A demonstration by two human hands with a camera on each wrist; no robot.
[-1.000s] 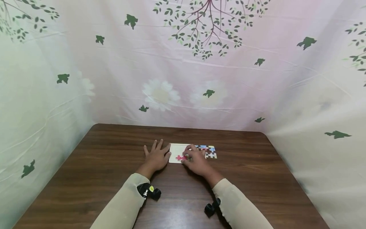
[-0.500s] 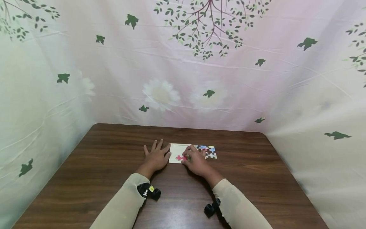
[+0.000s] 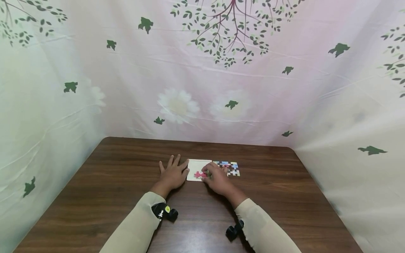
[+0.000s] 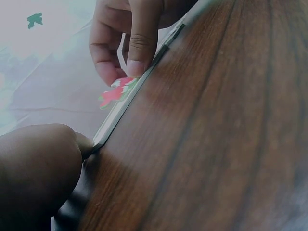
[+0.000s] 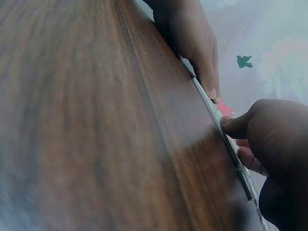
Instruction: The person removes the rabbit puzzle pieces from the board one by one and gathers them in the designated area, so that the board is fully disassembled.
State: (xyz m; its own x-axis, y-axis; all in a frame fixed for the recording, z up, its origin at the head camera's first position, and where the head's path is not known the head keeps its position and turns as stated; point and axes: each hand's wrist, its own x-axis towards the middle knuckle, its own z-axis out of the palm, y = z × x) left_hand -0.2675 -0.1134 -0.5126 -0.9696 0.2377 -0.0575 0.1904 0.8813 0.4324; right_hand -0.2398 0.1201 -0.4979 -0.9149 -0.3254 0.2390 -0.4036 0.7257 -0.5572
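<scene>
A white puzzle board [image 3: 196,166] lies flat on the table. My left hand [image 3: 172,175] rests at its left edge, fingers spread, with thumb and forefinger against the edge. Over the right part of the board is my right hand [image 3: 218,178], its thumb and fingers bent down to pinch a red-and-green puzzle piece [image 4: 128,82]. Another red part of puzzle [image 3: 197,174] shows just left of those fingertips; whether the two are joined I cannot tell. The right hand covers the board's right side.
Several blue, white and multicoloured puzzle pieces [image 3: 234,168] lie beside the board on the right, partly behind the right hand. The brown wooden table [image 3: 133,168] ends at a printed cloth backdrop [image 3: 202,77].
The right fingertips shift very slightly at the red puzzle piece. The left hand keeps its place at the board's edge.
</scene>
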